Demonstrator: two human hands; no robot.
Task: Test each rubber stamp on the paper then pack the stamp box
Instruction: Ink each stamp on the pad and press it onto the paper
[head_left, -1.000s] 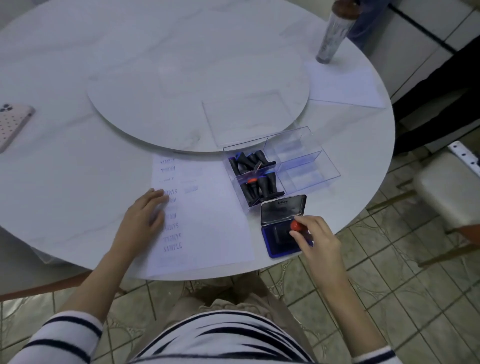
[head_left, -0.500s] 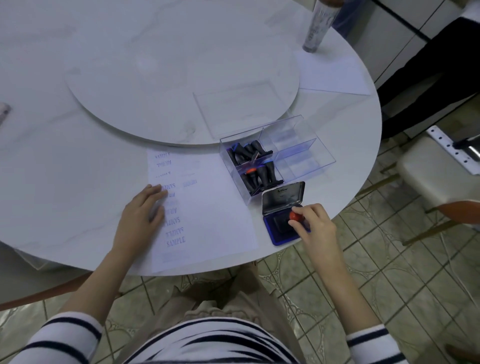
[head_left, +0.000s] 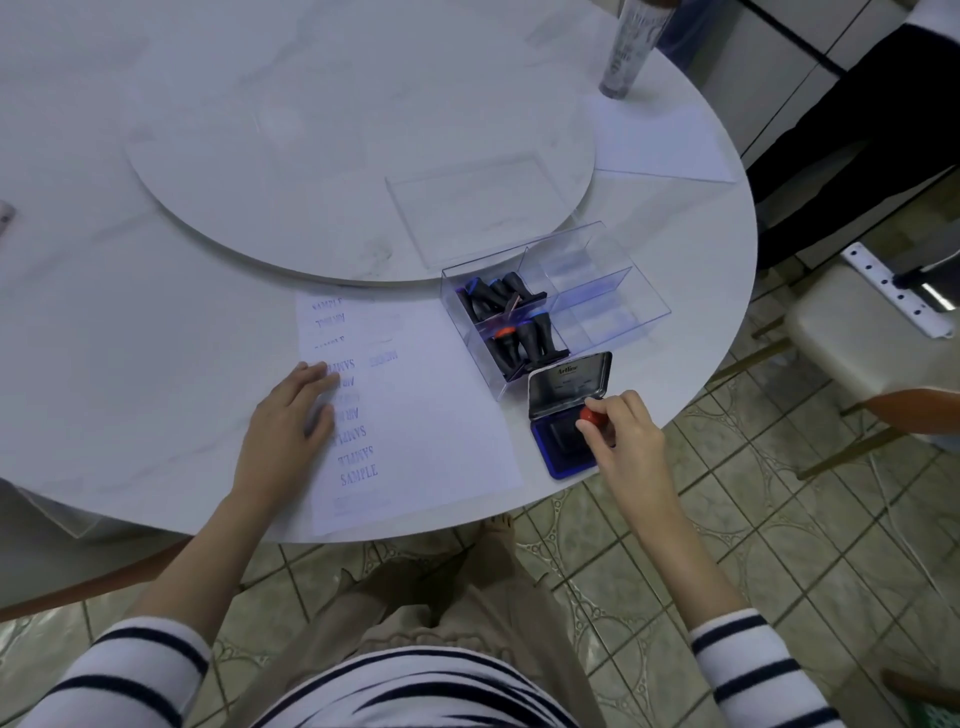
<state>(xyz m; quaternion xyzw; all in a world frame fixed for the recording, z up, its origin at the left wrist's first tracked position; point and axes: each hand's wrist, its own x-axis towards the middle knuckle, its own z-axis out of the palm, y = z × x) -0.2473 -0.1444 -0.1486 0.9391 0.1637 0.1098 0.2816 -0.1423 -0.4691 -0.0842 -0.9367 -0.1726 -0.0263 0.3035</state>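
White marble covers the round bench (head_left: 156, 322), which carries a raised turntable disc (head_left: 322, 171) at its middle; everything in use sits along the near rim, within easy reach of the person. Next largest is the sheet of paper (head_left: 431, 415), at about 6 o'clock on the bench, already carrying a column of blue SAMPLE and other impressions down its left side. Its right half is blank, so I judge there is room for more tests. At 2 o'clock from the paper stands the clear stamp box (head_left: 613, 291), divided into compartments: the 2 nearest the paper hold dark-handled stamps (head_left: 524, 332) lying on their sides, the others look empty, so packing is only part done. Its clear lid (head_left: 467, 208) lies apart on the disc, out of the way. At 5 o'clock from the box, just beside it, the blue ink pad (head_left: 558, 447) sits with its cover hinged up. The left hand (head_left: 291, 421) lies flat, fingers spread, on the paper's left edge, probably to stop the sheet sliding. The right hand (head_left: 623, 441) has its fingers closed on the red-knobbed stamp (head_left: 592, 417), pressing it down onto the pad to take ink before the next impression.
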